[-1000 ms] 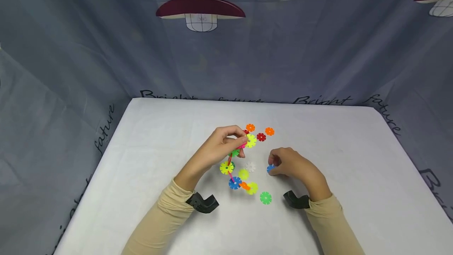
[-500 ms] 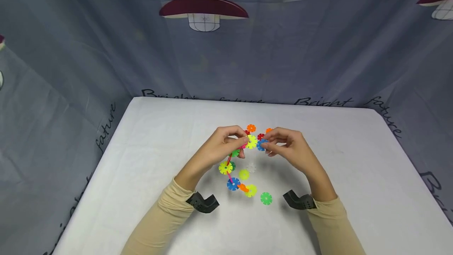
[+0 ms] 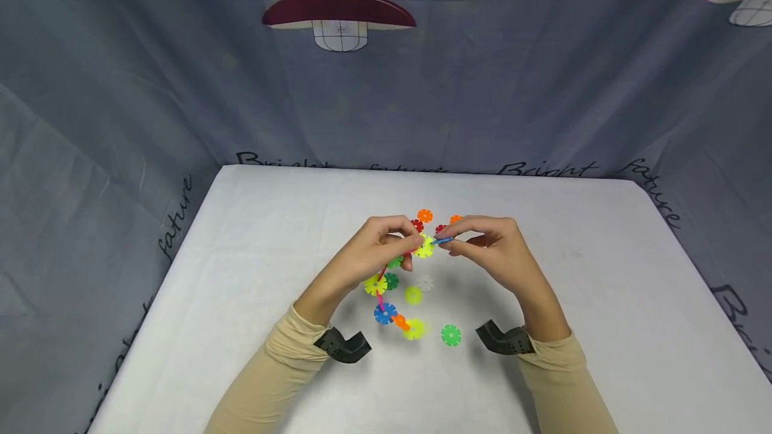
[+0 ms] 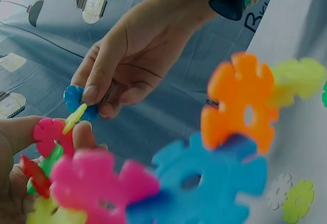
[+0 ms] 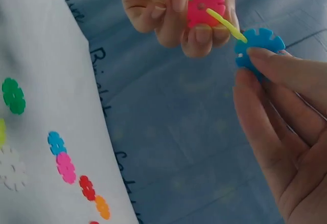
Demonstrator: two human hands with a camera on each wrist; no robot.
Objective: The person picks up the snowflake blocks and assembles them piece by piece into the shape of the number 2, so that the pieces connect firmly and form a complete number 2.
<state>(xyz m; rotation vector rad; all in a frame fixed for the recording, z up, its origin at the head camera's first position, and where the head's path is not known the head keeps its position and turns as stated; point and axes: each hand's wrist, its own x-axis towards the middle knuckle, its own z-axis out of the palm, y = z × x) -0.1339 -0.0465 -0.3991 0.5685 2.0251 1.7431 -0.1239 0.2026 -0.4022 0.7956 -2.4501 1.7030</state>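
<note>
My left hand (image 3: 386, 244) holds up a chain of slotted plastic snowflake discs, pinching it near a pink disc (image 5: 206, 4). Joined to that pink disc is a yellow disc (image 5: 223, 22), which points toward the other hand. From the left hand the chain hangs down through green, red, yellow and pink to a large-looking blue disc (image 4: 191, 180), an orange disc (image 4: 242, 104) and another yellow one at its end. Between thumb and fingers, my right hand (image 3: 497, 243) pinches a loose blue disc (image 5: 263, 45), its edge right at the yellow disc's rim.
On the white table (image 3: 271, 220) lie several loose discs: a light green one (image 3: 451, 335) in front, a yellow-green one (image 3: 413, 296), a white one (image 3: 425, 282) and a dark green one (image 3: 391, 280). Orange (image 3: 425, 215) and red discs lie behind the hands.
My right hand has lifted the blue disc from the table and brought it up and left to the chain's yellow disc, turning it edge-on. The chain's lower end has swung slightly left.
</note>
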